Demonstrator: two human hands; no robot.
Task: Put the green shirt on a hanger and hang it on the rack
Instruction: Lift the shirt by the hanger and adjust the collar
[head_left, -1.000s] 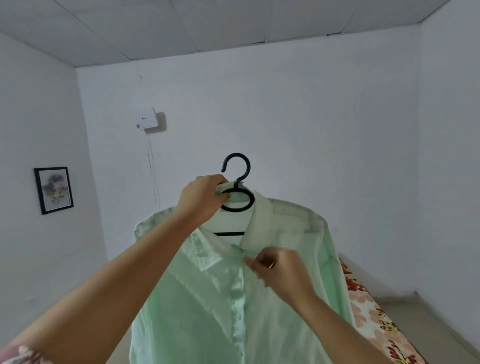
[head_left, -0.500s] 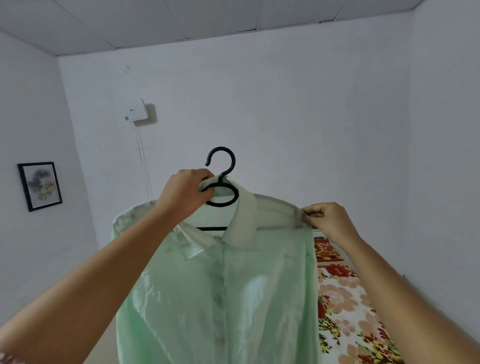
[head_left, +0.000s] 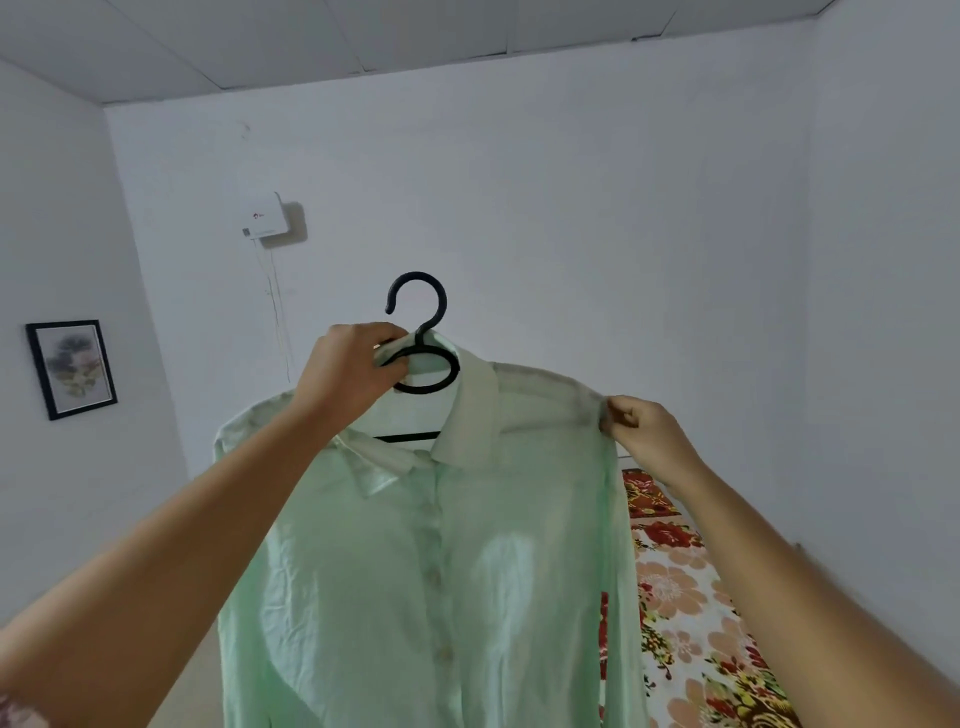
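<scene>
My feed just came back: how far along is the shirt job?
Done: the green shirt sits on the black hanger. In hand: the left hand grips the hanger's neck, and the right hand pinches the shirt's shoulder. Left: hanging it up; no rack is in view.

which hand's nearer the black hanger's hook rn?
Left. The left hand grips the hanger right below its hook; the right hand pinches the green shirt at its shoulder, off to the hook's lower right.
</scene>
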